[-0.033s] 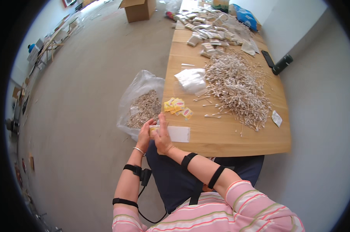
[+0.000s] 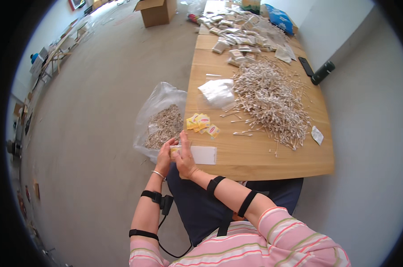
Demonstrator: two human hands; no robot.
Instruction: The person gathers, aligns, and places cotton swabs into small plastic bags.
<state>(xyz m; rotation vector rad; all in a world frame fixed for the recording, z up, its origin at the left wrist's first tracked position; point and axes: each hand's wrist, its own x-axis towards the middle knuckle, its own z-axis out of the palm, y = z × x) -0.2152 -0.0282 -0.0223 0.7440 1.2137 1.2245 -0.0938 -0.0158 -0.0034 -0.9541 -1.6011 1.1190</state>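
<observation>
At the table's near left corner, both hands are on a small flat plastic packet [image 2: 203,155]. Its left end shows some yellow, like the loose cards, and its pale flat end sticks out to the right over the wood. My left hand [image 2: 164,155] closes round the left end. My right hand [image 2: 184,159] grips the packet from above, its index finger stretched forward; the hands hide most of the filled end. Just beyond them lie several small yellow-and-white cards [image 2: 201,121]. A large heap of cotton swabs [image 2: 272,100] covers the table's middle, beside a stack of clear plastic bags [image 2: 218,92].
Left of the table, a big clear bag [image 2: 165,127] holds many brownish sticks. Filled packets [image 2: 239,38] pile up at the far end. A dark bottle [image 2: 322,73] and a phone [image 2: 305,66] sit by the wall. A cardboard box [image 2: 156,12] stands on the floor.
The whole view has shifted very slightly. Both hands keep the same hold on the packet.
</observation>
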